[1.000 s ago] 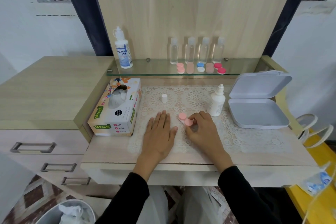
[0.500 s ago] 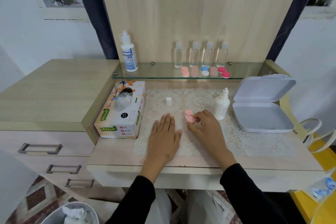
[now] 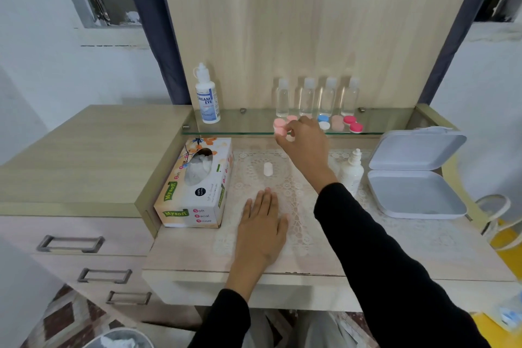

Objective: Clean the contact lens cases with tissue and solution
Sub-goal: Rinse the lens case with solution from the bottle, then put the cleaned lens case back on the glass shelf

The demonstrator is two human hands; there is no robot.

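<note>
My right hand [image 3: 303, 140] pinches a pink contact lens case [image 3: 279, 126] and holds it up at the front edge of the glass shelf [image 3: 248, 124]. My left hand [image 3: 261, 223] lies flat and open on the lace mat [image 3: 296, 189]. A small white solution bottle [image 3: 351, 171] stands uncapped on the mat, partly behind my right forearm. Its white cap [image 3: 267, 169] stands apart, mid-mat. The tissue box [image 3: 196, 186] sits at the left of the mat. On the shelf lie another pink case [image 3: 292, 118], a blue and white case [image 3: 323, 121] and a red case [image 3: 353, 123].
A large Dream Eye bottle [image 3: 207, 96] and several small clear bottles [image 3: 316, 97] stand on the shelf. An open white box [image 3: 415, 175] sits at the right. Drawers [image 3: 70, 243] are at the lower left, a bin with tissue [image 3: 118, 340] below.
My right hand has lifted the pink case off the mat and carried it up and back to the glass shelf. My left hand has stayed flat on the mat.
</note>
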